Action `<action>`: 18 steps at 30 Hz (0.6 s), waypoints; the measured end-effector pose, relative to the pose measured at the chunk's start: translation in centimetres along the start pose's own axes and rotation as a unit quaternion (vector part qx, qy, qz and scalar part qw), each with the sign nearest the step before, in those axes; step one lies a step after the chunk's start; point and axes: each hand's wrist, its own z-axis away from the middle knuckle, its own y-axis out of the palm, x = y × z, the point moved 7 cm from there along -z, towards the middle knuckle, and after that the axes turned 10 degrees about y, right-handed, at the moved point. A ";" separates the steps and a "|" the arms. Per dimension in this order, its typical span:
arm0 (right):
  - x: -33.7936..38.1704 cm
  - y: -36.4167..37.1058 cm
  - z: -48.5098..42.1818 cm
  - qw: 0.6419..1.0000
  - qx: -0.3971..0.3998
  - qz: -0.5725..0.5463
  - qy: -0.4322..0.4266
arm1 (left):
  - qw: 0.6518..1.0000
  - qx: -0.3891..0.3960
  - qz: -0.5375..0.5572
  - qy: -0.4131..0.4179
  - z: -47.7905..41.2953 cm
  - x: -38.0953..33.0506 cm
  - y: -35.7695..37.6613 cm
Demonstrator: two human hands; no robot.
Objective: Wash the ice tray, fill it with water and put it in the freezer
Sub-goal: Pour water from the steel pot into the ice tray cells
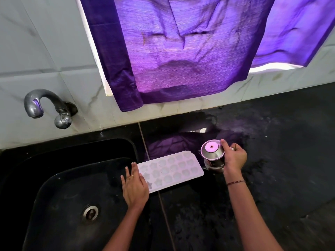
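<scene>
The left hand [135, 187] is laid flat, palm down, on the left end of the ice tray [174, 169]. Its grip is spread: the fingers are straight and point away from the body, and a ring [132, 176] is seen on one of them. The forearm comes up from the near edge over the right side of the sink [54, 178].

The right hand [234, 157] is held at the far right corner of the tray, with a bracelet [235, 182] on the wrist. Its grip is closed around a steel cup [212, 154]. The thumb is placed at the cup's rim and the other fingers are curled behind its side. It cannot be told whether the cup stands on the counter [272, 178] or is lifted a little.

The ice tray is white, with its moulds facing up, and it lies flat on the black counter at a slant. Its left end reaches the right rim of the sink and its right end is just beside the cup. A seam in the counter passes under the tray.

To the left, the deep black sink with its drain [90, 212] is open below the tap [41, 104], which is fixed on the tiled wall [36, 51]. To the right of the cup the counter runs on widely, with wet patches near the wall. A purple curtain [181, 51] hangs above the far edge of the counter.
</scene>
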 end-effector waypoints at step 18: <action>0.8 -0.9 0.9 0.998 -0.030 0.043 -0.035 | 1.000 0.004 0.001 0.001 0.0 0.1 0.1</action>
